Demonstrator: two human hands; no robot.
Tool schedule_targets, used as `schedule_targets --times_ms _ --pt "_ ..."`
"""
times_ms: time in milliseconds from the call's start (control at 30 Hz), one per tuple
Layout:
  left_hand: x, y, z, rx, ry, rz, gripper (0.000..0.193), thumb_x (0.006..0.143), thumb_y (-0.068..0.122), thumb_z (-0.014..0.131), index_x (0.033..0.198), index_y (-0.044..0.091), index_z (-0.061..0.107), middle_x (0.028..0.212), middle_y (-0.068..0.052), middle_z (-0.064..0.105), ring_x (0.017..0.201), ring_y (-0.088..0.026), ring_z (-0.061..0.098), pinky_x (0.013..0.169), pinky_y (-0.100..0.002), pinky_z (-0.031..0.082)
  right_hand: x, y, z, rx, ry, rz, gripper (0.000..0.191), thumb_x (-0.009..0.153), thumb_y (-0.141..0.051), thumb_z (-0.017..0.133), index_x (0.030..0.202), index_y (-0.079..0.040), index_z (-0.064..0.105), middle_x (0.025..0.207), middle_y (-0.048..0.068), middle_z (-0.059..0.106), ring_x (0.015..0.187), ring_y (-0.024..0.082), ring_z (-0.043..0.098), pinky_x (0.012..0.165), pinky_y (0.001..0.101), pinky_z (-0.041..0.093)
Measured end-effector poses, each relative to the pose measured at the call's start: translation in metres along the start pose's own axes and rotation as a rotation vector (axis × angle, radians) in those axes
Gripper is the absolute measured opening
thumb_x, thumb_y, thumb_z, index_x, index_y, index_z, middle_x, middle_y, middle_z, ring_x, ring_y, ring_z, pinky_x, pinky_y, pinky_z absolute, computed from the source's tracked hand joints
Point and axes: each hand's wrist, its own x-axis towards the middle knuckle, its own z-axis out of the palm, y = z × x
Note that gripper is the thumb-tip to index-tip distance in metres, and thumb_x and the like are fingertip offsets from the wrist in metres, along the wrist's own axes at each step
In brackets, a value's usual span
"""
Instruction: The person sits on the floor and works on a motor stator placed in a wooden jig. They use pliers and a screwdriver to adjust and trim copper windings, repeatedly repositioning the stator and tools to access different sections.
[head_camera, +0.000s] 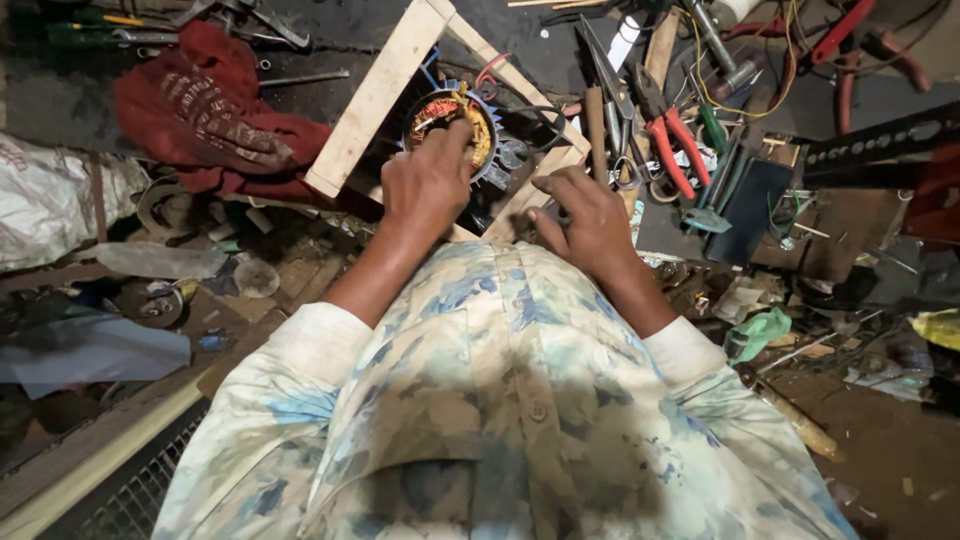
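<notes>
A round motor stator (452, 112) with copper windings and a blue toothed ring sits inside a wooden frame (378, 92) in front of me. My left hand (428, 185) lies over the stator's near side, fingers curled onto the windings. My right hand (583, 215) rests just to the right, fingers bent against the frame's near wooden bar and the dark wires beside the stator. Whether the right hand pinches anything is hidden by its own fingers.
A red cloth (205, 110) lies to the left of the frame. Red-handled pliers (668, 140), scissors (610, 85), screwdrivers and wires crowd the right side. A white sack (50, 200) sits far left. Scrap and a wooden-handled tool (790, 415) litter the ground.
</notes>
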Motion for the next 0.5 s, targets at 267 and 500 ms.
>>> schedule_targets --times_ms 267,500 --pt "-0.011 -0.011 -0.008 0.133 -0.041 0.236 0.041 0.088 0.015 0.069 0.128 0.026 0.07 0.093 -0.003 0.063 0.057 -0.025 0.066 0.049 -0.04 0.051 0.002 -0.005 0.004 -0.033 -0.019 -0.022 0.029 0.093 -0.023 0.077 0.116 -0.006 0.069 0.106 0.01 0.068 0.094 0.033 0.069 0.079 0.0434 0.054" --pt "-0.014 -0.016 -0.009 -0.006 0.069 0.265 0.031 0.092 0.019 0.07 0.122 0.011 0.07 0.105 -0.004 0.068 0.069 -0.022 0.071 0.059 -0.036 0.055 0.012 -0.009 0.005 -0.002 -0.051 -0.004 0.031 0.092 -0.021 0.077 0.117 -0.005 0.07 0.105 0.012 0.068 0.091 0.035 0.068 0.076 0.043 0.054"
